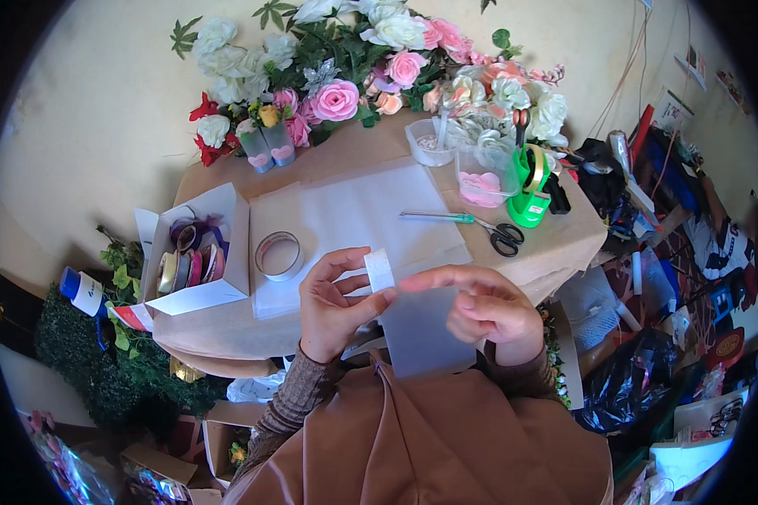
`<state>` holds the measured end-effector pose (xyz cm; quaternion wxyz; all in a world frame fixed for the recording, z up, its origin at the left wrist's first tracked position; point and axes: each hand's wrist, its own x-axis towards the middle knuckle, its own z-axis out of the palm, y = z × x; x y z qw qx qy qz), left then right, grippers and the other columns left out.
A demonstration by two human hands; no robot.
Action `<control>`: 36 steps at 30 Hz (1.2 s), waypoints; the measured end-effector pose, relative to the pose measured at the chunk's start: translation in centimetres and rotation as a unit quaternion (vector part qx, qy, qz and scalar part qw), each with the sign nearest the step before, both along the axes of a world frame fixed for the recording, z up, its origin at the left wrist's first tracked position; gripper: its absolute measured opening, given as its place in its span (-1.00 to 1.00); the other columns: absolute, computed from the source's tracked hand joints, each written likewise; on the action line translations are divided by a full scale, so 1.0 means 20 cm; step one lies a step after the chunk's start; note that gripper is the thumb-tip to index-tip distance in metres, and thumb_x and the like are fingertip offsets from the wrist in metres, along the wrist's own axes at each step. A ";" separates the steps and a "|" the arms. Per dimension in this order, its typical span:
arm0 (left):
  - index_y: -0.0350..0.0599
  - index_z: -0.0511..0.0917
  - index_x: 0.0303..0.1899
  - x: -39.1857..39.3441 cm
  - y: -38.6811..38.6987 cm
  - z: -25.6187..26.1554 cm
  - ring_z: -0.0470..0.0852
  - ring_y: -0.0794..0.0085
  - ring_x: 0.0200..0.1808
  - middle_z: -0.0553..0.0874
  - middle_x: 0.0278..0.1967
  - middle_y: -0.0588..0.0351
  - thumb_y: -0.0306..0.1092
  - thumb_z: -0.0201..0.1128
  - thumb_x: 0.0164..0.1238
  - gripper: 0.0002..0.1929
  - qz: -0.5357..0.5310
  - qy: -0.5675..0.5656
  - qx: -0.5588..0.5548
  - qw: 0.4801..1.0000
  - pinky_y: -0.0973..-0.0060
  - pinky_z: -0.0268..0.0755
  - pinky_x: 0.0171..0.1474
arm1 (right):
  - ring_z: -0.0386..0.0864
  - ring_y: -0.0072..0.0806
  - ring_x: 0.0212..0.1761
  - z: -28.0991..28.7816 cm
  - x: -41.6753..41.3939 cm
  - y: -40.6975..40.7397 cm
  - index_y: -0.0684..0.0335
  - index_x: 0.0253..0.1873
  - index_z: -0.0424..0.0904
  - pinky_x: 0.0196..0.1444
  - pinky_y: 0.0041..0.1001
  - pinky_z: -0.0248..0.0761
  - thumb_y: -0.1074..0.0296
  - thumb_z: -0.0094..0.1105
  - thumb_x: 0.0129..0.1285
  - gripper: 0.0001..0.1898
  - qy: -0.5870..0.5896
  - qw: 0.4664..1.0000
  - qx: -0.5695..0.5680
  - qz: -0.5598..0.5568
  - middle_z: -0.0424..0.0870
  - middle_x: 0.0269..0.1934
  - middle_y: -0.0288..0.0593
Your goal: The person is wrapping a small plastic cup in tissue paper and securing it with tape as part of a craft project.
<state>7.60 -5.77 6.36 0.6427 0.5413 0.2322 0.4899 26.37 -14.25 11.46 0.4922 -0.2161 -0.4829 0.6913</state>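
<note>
My left hand pinches a small white rectangular piece, perhaps of tape or paper, between thumb and fingers. To its right, my right hand points its index finger at the piece, the tip close to its edge; the other fingers are curled and nothing shows in them. Beneath both hands, a pale translucent sheet reaches from the table edge toward my lap. Larger translucent sheets lie on the paper-covered table. A roll of tape rests on them, left of my left hand.
A white box holds ribbon spools at left. A green cutter knife, scissors, a green tape dispenser and a tub of pink pieces lie at right. Artificial flowers line the back.
</note>
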 end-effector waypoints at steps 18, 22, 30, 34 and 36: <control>-0.32 0.41 -0.01 -0.01 -0.01 0.02 0.63 0.34 -0.12 0.55 -0.10 0.00 -0.65 0.41 -0.13 -0.46 -0.012 -0.014 -0.011 1.000 0.48 0.59 -0.11 | 0.00 -0.83 -0.76 -0.06 -0.05 0.07 0.36 0.28 0.22 -0.69 -0.72 -0.15 0.28 -0.08 0.36 -0.55 -0.050 0.998 -0.026 -0.005 0.10 -0.75 -0.56; -0.32 0.41 0.00 -0.01 0.00 0.01 0.63 0.34 -0.13 0.56 -0.10 0.00 -0.64 0.41 -0.13 -0.45 -0.018 -0.015 -0.009 1.000 0.47 0.58 -0.11 | -0.02 -0.83 -0.75 -0.06 -0.05 0.08 0.34 0.27 0.23 -0.69 -0.71 -0.15 0.28 -0.07 0.35 -0.55 -0.061 0.998 -0.025 -0.010 0.08 -0.74 -0.56; -0.32 0.41 0.01 -0.01 0.00 0.00 0.63 0.35 -0.13 0.57 -0.10 0.01 -0.64 0.41 -0.14 -0.44 -0.017 -0.014 0.007 1.000 0.50 0.57 -0.09 | 0.00 -0.83 -0.73 -0.06 -0.06 0.07 0.30 0.27 0.26 -0.67 -0.71 -0.14 0.33 -0.10 0.35 -0.58 -0.085 0.996 -0.024 -0.028 0.10 -0.73 -0.56; -0.31 0.41 0.00 0.00 -0.01 0.01 0.63 0.28 -0.12 0.56 -0.13 -0.03 -0.73 0.34 -0.17 -0.45 -0.016 -0.009 -0.010 1.000 0.43 0.58 -0.07 | 0.02 -0.83 -0.71 -0.06 -0.06 0.06 0.26 0.26 0.29 -0.65 -0.72 -0.12 0.38 -0.12 0.34 -0.60 -0.154 0.986 0.002 -0.064 0.21 -0.67 -0.53; -0.32 0.41 0.00 -0.01 -0.01 0.02 0.63 0.28 -0.11 0.56 -0.13 -0.03 -0.73 0.33 -0.16 -0.45 -0.017 -0.008 -0.010 1.000 0.42 0.59 -0.07 | 0.03 -0.82 -0.70 -0.05 -0.06 0.05 0.24 0.25 0.31 -0.64 -0.72 -0.10 0.40 -0.13 0.33 -0.61 -0.169 0.983 0.008 -0.067 0.32 -0.62 -0.48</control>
